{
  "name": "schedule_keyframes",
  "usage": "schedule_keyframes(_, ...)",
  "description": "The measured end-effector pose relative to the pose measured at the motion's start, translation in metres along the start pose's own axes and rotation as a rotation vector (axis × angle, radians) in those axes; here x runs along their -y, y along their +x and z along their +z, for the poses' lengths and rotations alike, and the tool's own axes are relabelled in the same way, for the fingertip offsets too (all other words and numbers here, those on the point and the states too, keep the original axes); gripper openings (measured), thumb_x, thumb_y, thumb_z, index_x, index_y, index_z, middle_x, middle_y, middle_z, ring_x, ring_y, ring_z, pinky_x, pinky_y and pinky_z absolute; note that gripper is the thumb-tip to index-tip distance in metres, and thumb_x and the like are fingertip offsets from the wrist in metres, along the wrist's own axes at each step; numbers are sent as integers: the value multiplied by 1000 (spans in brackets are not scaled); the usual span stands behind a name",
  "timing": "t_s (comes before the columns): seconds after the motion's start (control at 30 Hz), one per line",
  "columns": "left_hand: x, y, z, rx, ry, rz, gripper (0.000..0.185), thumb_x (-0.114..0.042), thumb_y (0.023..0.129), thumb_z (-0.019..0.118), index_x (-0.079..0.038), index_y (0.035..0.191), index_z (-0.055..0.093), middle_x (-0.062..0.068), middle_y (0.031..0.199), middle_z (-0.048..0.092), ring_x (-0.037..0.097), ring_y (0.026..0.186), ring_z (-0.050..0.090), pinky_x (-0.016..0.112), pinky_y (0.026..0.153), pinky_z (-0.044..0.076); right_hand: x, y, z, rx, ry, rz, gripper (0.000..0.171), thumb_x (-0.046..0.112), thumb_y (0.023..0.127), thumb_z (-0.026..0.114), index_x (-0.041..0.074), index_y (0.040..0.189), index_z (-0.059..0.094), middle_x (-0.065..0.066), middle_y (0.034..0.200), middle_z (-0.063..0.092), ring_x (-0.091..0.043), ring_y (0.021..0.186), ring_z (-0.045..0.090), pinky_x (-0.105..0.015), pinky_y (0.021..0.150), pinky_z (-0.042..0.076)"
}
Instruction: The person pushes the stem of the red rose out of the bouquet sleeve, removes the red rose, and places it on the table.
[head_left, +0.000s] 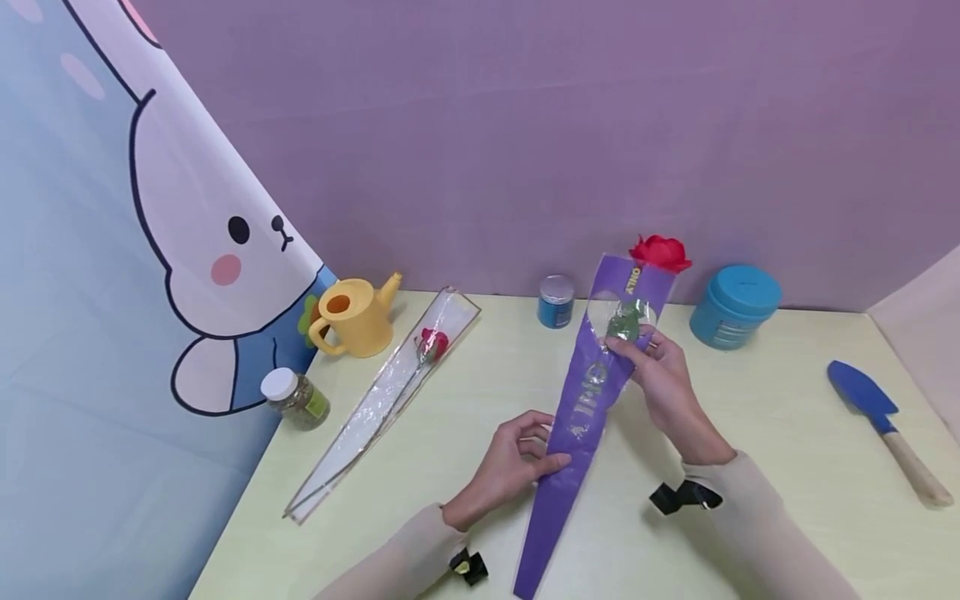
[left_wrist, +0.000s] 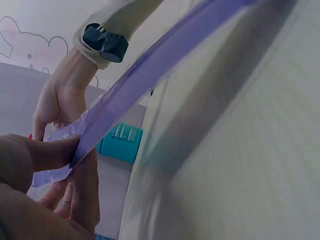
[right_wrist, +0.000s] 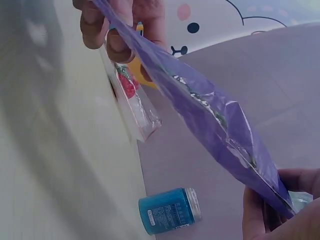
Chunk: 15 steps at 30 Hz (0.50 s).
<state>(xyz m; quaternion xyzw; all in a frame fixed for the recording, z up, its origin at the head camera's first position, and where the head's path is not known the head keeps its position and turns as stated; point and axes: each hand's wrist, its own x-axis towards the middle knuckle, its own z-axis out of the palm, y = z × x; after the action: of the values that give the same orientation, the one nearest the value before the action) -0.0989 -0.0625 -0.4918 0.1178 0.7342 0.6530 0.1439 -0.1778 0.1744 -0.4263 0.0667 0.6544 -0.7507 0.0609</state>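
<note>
The left hand [head_left: 517, 462] pinches the narrow lower part of a purple sleeve [head_left: 581, 408], thumb on top and fingers beneath. The right hand [head_left: 660, 379] grips the wider upper part, near the clear window where green leaves show. The sleeve hangs between both hands, slanting above the tabletop [head_left: 750, 433], and a red flower [head_left: 660, 252] pokes out of its mouth just beyond the right hand.

The film looks thin, slick and crinkly. If the two hands pull against each other it could tear at a seam or crease, and a loose pinch could let the flower slide out of the mouth.

Left of the left hand lies a clear sleeve [head_left: 382, 400], long and tapered, with a second red flower in it. Farther left are a small white-lidded jar [head_left: 295, 398] and a smooth yellow plastic watering can [head_left: 356, 315]. Beyond the hands stands a small blue jar [head_left: 556, 301], and farther right a ribbed round teal container [head_left: 735, 305]. Well off to the right rests a blue trowel [head_left: 885, 425] with a wooden handle.
</note>
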Motion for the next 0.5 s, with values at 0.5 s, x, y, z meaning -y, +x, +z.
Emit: schedule_keyframes(0.5, -24, 27, -19, -6, 16, 67, 55, -23, 96, 75, -16, 146, 54, 15, 128, 71, 16, 93, 73, 28, 82, 62, -5, -3, 3, 68, -71, -63, 48, 28, 100, 72, 10, 141, 53, 21, 101, 77, 0, 97, 74, -18, 90, 59)
